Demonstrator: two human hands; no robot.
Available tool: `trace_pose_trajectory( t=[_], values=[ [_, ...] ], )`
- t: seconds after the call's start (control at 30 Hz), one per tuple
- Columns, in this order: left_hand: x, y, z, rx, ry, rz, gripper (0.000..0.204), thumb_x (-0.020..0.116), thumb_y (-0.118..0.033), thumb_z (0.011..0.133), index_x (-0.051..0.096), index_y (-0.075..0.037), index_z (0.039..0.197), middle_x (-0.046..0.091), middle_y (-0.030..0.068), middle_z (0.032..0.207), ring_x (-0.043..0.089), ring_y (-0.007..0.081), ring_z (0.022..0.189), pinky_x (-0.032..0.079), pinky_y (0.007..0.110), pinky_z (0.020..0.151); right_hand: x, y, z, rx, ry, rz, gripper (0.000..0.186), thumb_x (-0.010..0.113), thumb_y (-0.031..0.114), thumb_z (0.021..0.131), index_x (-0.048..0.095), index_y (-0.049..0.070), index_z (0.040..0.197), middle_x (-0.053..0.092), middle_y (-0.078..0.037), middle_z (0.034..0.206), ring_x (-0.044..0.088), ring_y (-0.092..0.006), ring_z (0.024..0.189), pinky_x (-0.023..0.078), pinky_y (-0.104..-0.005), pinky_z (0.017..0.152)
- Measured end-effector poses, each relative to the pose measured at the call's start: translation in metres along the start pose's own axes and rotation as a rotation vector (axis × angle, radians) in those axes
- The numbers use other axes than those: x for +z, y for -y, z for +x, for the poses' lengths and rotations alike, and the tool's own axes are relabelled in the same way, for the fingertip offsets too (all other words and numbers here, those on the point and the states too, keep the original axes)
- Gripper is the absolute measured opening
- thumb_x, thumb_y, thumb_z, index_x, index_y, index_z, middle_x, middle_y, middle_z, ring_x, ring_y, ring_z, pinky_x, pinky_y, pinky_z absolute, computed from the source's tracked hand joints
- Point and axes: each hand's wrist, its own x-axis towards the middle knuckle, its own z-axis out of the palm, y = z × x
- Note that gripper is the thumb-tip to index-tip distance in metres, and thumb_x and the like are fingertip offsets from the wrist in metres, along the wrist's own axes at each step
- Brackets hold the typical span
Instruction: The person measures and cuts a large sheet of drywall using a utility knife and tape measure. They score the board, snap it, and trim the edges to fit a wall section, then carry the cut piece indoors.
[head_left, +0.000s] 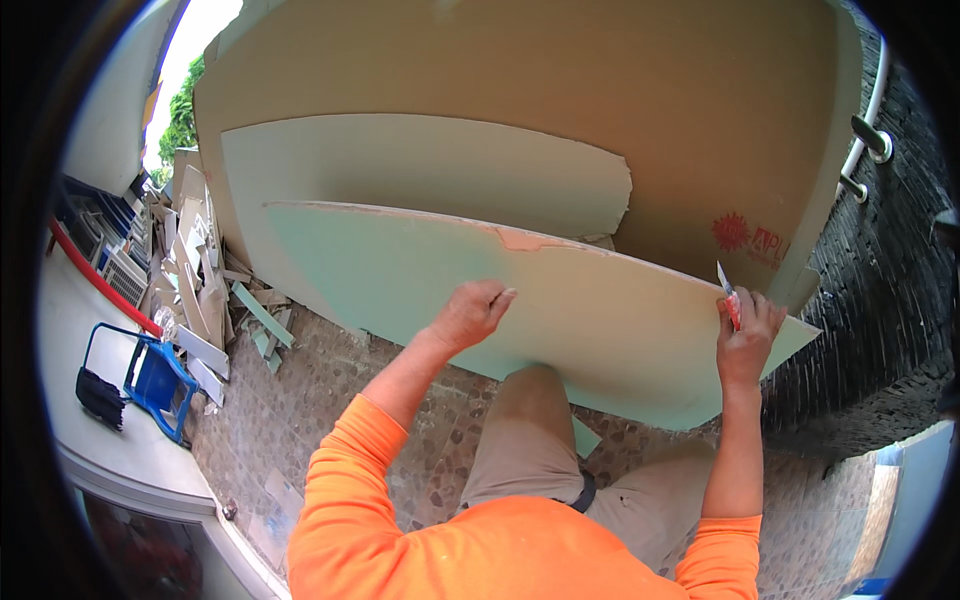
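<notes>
A pale green board [600, 330] stands on the floor [400, 450], leaning toward a larger brown sheet [450, 60]. The right hand [748, 340] grasps a red-handled knife [735, 308] at the board's top edge, near its right corner; the left hand [472, 312] is loosely clenched before its face. Cutting seems barely advanced: the board is whole, no score line visible, despite scraps [195, 270] piled at the floor's left edge.

"Item one?"
"Plasterboard sheet [600, 320], pale green, tilted, long edge uppermost, that edge torn near the middle."
"Item two?"
"Utility knife [734, 304], red handle, blade out, near the sheet's right end."
</notes>
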Motion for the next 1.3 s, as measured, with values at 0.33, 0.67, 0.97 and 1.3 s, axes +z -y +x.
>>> trace_pose_trajectory(
  t=[0.33,0.67,0.97,1.3],
  values=[
    [-0.073,0.057,0.037,-0.856,-0.421,-0.016,0.07,0.061,-0.068,0.094,0.064,0.0,0.076,0.066,0.0114,0.066,0.064,0.0216,0.054,0.054,0.037,0.058,-0.002,0.0,-0.005,-0.001,-0.028,0.004,0.037,0.074,0.027,0.09,0.067,0.011,0.122,0.064,-0.009,0.118,0.055,-0.0331,0.122,0.028,-0.0611,0.118],
    [-0.084,0.072,0.042,-0.391,-0.303,-0.179,0.041,0.056,-0.03,0.102,0.057,0.0,0.074,0.054,0.0073,0.06,0.055,0.0168,0.048,0.048,0.033,0.048,-0.003,-0.001,-0.006,0.005,-0.022,0.003,0.039,0.075,0.027,0.089,0.067,0.012,0.124,0.064,-0.009,0.119,0.055,-0.0326,0.123,0.028,-0.0601,0.119],
    [-0.005,-0.022,-0.009,0.088,0.113,-0.043,0.015,0.073,-0.016,0.093,0.069,-0.002,0.094,0.064,0.0144,0.074,0.066,0.0179,0.07,0.052,0.038,0.062,-0.002,-0.001,-0.005,0.008,-0.018,-0.002,0.038,0.075,0.027,0.089,0.068,0.011,0.123,0.064,-0.01,0.118,0.055,-0.0331,0.123,0.027,-0.06,0.119],
    [-0.047,-0.023,0.018,0.039,-0.38,0.185,0.032,0.082,-0.019,0.085,0.069,-0.004,0.11,0.069,0.0138,0.101,0.067,0.0254,0.082,0.053,0.038,0.071,-0.007,0.001,-0.01,0.005,-0.028,-0.006,0.038,0.074,0.029,0.09,0.068,0.01,0.122,0.063,-0.01,0.118,0.054,-0.0331,0.124,0.027,-0.0609,0.119]
  ],
)
